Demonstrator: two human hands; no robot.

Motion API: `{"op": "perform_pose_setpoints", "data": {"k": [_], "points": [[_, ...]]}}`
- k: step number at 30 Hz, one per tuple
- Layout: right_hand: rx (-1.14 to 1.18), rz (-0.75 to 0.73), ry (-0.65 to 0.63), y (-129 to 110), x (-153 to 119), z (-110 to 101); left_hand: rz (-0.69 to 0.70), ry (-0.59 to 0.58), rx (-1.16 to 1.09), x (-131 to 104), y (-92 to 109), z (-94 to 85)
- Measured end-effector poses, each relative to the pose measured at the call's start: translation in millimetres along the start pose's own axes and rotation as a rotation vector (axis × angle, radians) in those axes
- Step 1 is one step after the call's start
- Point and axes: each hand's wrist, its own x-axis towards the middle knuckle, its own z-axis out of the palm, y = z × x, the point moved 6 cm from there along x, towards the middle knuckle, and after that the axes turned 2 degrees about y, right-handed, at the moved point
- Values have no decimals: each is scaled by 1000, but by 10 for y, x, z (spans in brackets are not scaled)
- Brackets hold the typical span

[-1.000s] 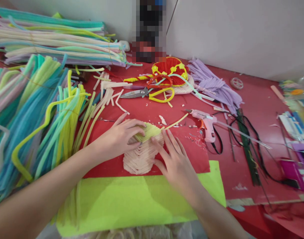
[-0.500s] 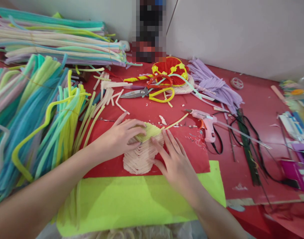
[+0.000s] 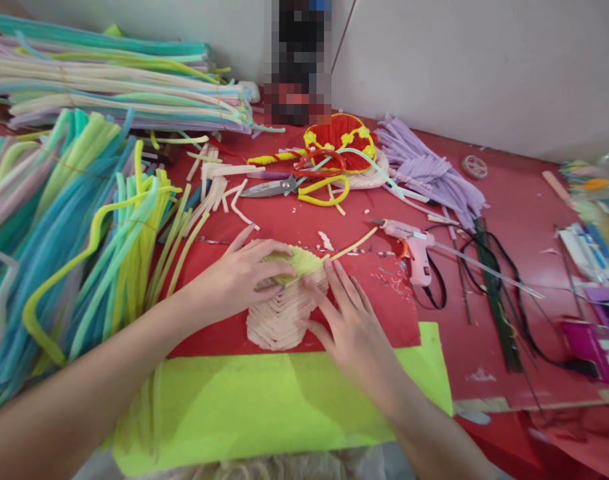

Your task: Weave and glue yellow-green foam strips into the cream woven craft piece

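A leaf-shaped panel of cream pipe cleaners in a chevron pattern, pale yellow-green at its far end, lies on the red table. My left hand curls over the panel's left side, thumb and fingertips pressed on the yellow-green part. On the right edge rests my right hand, fingers stretched out and apart. By its fingertips a yellow-green pipe cleaner sticks out past the edge toward a pink glue gun. Beyond the panel lie scissors with one red and one yellow handle loop.
Bundles of coloured pipe cleaners fill the left side. Behind the scissors sits a red and yellow woven piece beside lilac pipe cleaners. A black cord runs across the right. A lime-green sheet covers the near edge.
The forefinger of my left hand has shifted slightly across the yellow-green part. Everything else looks the same.
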Motion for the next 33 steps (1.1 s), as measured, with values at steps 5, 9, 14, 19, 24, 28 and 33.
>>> {"op": "perform_pose_setpoints", "data": {"k": [5, 9, 14, 19, 24, 28, 33], "points": [[-3, 0, 2, -3, -1, 2, -18, -10, -21, 7, 0, 2], [-1, -3, -5, -5, -2, 3, -25, -7, -34, 12, 6, -8], [2, 1, -9, -4, 2, -1, -27, 0, -33, 11, 9, -17], [10, 1, -5, -8, 5, -10, -28, -8, -29, 18, -8, -2], [4, 4, -13, -11, 7, -12, -33, -12, -32, 19, -14, 5], [-5, 3, -9, -9, 7, -4, -34, 0, -45, 12, -7, 2], [2, 2, -5, -10, -5, -3, -31, -6, -27, 8, -7, 10]]}}
